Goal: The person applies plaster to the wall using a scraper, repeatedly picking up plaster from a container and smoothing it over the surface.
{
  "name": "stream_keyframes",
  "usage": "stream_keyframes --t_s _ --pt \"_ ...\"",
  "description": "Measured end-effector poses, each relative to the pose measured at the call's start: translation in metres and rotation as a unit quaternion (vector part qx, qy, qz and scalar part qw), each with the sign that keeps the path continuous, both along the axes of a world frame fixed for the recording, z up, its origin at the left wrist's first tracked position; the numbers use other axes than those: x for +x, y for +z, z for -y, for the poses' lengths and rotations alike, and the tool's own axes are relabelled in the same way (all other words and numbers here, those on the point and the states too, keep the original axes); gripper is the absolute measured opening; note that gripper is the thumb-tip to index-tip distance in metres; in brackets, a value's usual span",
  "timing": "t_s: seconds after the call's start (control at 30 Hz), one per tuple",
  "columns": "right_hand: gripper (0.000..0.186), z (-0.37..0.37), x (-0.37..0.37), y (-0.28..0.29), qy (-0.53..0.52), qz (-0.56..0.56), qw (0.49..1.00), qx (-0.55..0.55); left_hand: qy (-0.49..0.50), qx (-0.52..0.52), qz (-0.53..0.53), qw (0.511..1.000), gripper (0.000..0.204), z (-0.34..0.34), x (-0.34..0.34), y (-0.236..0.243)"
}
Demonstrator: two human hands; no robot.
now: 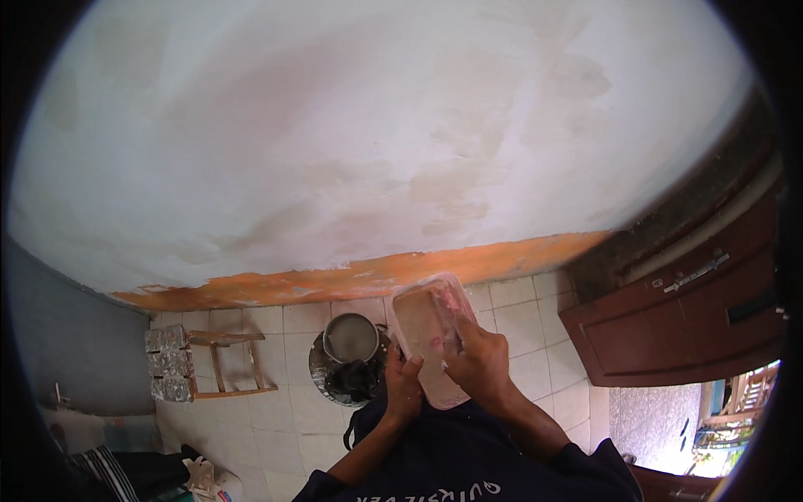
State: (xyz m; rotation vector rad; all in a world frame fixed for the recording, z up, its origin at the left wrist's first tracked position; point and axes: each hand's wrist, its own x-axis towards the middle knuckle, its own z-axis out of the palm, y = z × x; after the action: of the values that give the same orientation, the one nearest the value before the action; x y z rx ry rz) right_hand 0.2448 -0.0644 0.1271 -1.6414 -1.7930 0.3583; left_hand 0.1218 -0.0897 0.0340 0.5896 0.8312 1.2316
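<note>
The tub (425,375), a shallow see-through tray with rounded corners, is at six o'clock, a little below the middle of the view, in front of the person's dark shirt (452,456). The left hand (405,389) is clamped on its near left edge, thumb over the rim, the other fingers hidden underneath. The right hand (481,360) is apart from the left, bent over the tub's right side; its fingertips are tucked out of sight, and I cannot tell whether they grip a tool or just the rim.

At nine o'clock from the tub is a bucket (351,338) of murky grey stuff, with a dark bundle (355,381), its shape hard to make out, just below. Farther out at nine is a spattered stool (222,364). The patchy wall (335,151) fills twelve o'clock; the brown door (669,301) at three is cut off by the dark rim.
</note>
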Motion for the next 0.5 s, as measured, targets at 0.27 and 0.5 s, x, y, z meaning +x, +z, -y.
stream_keyframes --t_s 0.27,0.5 --pt "0.022 0.005 -0.004 0.01 0.053 -0.084 0.995 -0.01 -0.001 -0.003 0.044 0.999 0.059 -0.001 0.002 0.004" --pt "0.023 0.016 0.02 0.031 -0.07 -0.159 0.982 -0.076 0.027 -0.063 0.078 0.995 0.06 -0.002 -0.001 -0.005"
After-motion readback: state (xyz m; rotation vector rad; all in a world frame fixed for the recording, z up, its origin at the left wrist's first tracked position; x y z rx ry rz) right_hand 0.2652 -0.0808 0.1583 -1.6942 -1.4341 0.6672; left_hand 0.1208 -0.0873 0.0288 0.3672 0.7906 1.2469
